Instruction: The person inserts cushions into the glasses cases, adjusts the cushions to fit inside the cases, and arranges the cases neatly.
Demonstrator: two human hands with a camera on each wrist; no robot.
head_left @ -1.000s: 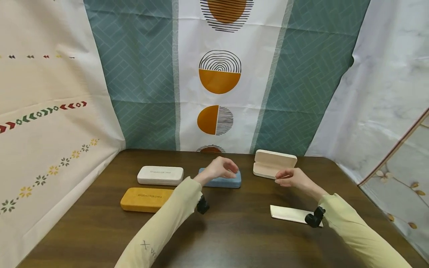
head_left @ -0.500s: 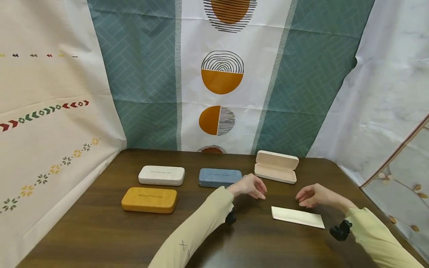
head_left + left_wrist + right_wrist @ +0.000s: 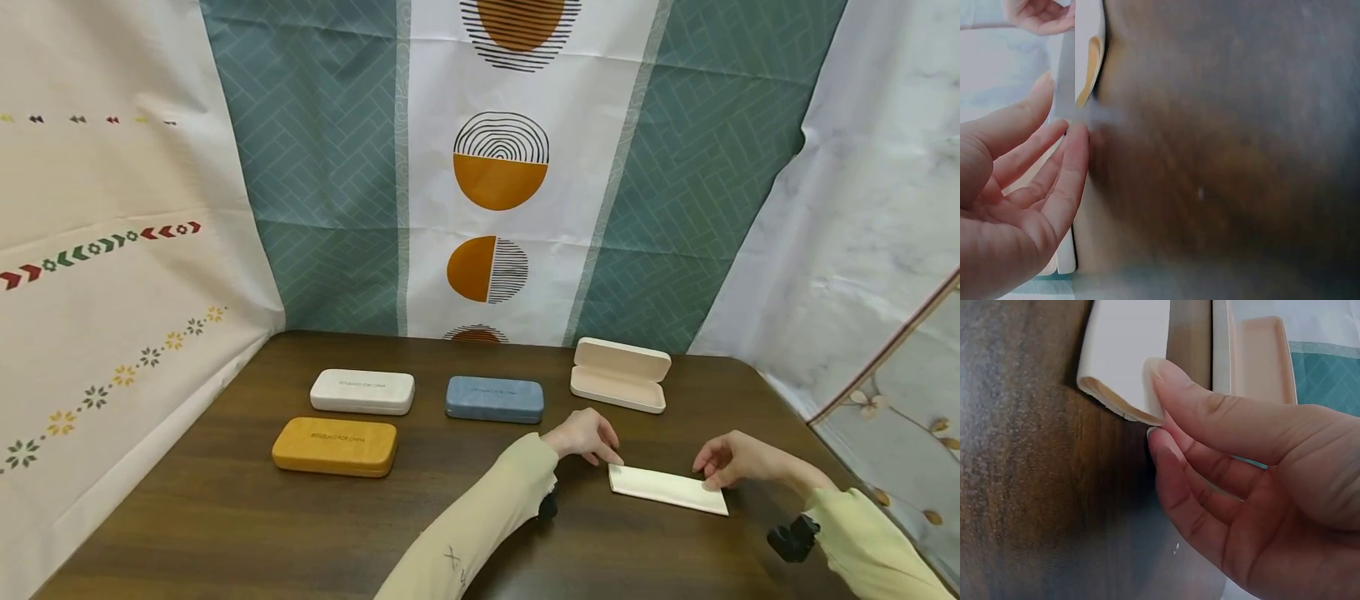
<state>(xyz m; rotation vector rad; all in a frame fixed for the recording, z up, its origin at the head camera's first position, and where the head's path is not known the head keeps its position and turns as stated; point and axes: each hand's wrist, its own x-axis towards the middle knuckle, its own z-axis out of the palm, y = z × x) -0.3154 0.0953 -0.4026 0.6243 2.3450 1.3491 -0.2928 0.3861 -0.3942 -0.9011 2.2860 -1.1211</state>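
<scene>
A folded cream cloth (image 3: 663, 487) lies flat on the dark wooden table, long and narrow. My right hand (image 3: 746, 462) pinches the far corner of its right end. In the right wrist view the thumb (image 3: 1175, 384) presses on top of the cloth (image 3: 1125, 350), with a fingertip just under its edge. My left hand (image 3: 583, 433) is at the cloth's left end, fingers extended. Seen from the left wrist, thumb and fingers of this hand (image 3: 1029, 181) are spread apart, with the cloth's looped end (image 3: 1089, 37) just beyond the fingertips.
Behind the cloth stands an open white glasses case (image 3: 624, 358) with a pale pink lining. Closed glasses cases, one blue (image 3: 495, 400), one white (image 3: 362, 393) and one yellow (image 3: 334, 447), lie to the left. Fabric hangings (image 3: 495, 83) enclose the table's back and sides.
Both hands have moved toward the front right, away from the blue and open cases, and down to the cloth's two ends. The right hand has taken hold of the right corner.
</scene>
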